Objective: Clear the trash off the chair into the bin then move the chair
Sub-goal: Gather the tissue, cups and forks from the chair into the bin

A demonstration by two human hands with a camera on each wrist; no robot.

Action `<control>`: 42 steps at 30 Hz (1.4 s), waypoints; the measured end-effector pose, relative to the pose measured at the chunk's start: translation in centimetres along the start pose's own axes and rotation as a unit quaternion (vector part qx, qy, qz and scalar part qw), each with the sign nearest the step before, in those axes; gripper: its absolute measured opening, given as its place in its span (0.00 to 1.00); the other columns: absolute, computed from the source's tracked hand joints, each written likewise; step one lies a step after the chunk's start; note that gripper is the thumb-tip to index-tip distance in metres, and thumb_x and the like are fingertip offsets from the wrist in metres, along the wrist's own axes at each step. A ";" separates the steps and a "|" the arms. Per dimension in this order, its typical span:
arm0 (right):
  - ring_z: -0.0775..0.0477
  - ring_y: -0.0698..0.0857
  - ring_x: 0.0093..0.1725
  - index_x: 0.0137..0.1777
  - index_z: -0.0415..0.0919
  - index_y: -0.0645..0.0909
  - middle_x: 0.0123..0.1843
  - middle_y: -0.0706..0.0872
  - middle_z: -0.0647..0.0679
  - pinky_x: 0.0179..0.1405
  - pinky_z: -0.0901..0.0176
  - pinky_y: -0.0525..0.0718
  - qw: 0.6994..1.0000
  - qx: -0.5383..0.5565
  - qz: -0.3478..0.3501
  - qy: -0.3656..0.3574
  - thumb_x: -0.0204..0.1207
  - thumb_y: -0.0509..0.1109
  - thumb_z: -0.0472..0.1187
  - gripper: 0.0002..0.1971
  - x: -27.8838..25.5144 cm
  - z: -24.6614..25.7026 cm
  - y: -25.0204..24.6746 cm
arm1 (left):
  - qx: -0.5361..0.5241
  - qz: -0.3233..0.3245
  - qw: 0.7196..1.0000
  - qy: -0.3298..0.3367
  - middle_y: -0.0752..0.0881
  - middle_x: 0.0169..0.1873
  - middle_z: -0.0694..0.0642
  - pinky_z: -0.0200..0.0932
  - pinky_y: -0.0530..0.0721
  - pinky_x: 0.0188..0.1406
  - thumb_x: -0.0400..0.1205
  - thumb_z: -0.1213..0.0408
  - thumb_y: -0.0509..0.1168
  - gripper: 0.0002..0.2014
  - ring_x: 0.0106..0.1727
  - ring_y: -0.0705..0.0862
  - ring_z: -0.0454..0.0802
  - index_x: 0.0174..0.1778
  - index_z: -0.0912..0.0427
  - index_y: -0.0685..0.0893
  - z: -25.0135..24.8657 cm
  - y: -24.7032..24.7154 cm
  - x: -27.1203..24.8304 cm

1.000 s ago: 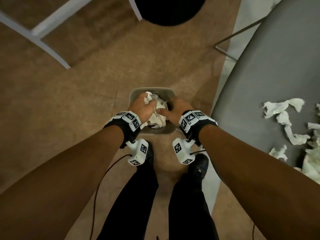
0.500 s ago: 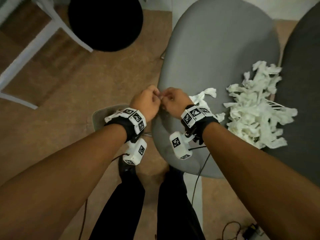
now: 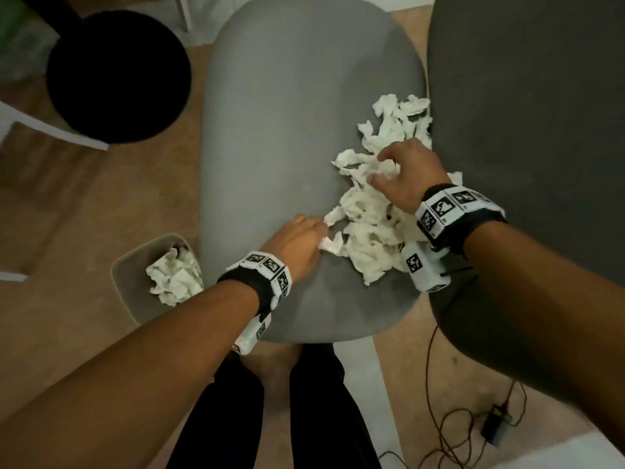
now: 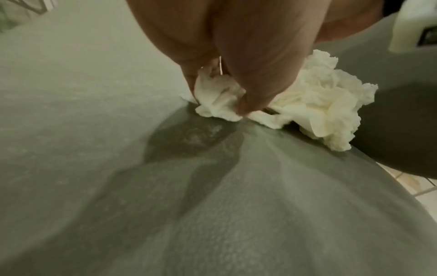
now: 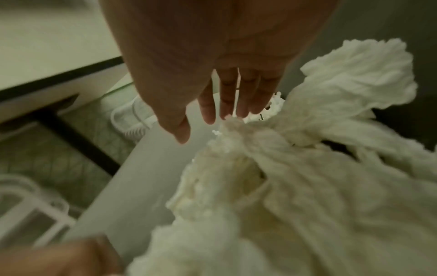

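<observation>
Two bare hands work at a heap of crumpled white tissue paper (image 3: 365,228) lying on the right side of the grey upholstered chair seat (image 3: 287,113). Nearest, the left hand (image 3: 297,242) reaches in at the heap's near-left edge, its grip closed in a pinch: the left wrist view shows thumb and fingertips (image 4: 250,104) curled round a small wad of the paper right at the seat surface. Just beyond, the right hand (image 3: 406,174) lies spread on top of the heap, its grip loose, with straight fingers (image 5: 227,97) parted over the paper and nothing clasped. On the tan floor to the left, close beside the seat's front corner, stands the small grey bin (image 3: 132,265) with white tissue already inside. Farther off at upper left sits a round black stool (image 3: 118,76).
</observation>
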State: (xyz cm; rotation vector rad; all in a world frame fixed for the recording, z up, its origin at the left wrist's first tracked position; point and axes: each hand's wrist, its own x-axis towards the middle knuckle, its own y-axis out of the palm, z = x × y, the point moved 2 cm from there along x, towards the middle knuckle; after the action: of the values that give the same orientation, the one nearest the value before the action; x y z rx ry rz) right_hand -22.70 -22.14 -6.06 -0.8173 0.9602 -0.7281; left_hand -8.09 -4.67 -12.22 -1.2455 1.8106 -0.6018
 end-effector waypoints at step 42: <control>0.55 0.63 0.19 0.27 0.39 0.69 0.19 0.63 0.56 0.29 0.56 0.68 0.947 0.308 -0.088 0.003 0.83 0.59 0.62 0.30 1.3 6.1 0.0 | -0.220 -0.232 0.913 -0.255 0.82 0.43 0.59 0.49 0.82 0.45 0.82 0.70 0.61 0.13 0.43 0.83 0.60 0.63 0.64 0.74 1.5 -4.2 -0.4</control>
State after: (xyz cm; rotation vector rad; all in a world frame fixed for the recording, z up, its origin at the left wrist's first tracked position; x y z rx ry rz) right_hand -16.72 -21.57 -4.52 -0.3475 0.6073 -1.1133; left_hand -4.56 -5.80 -9.69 -1.9559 1.2385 -0.0762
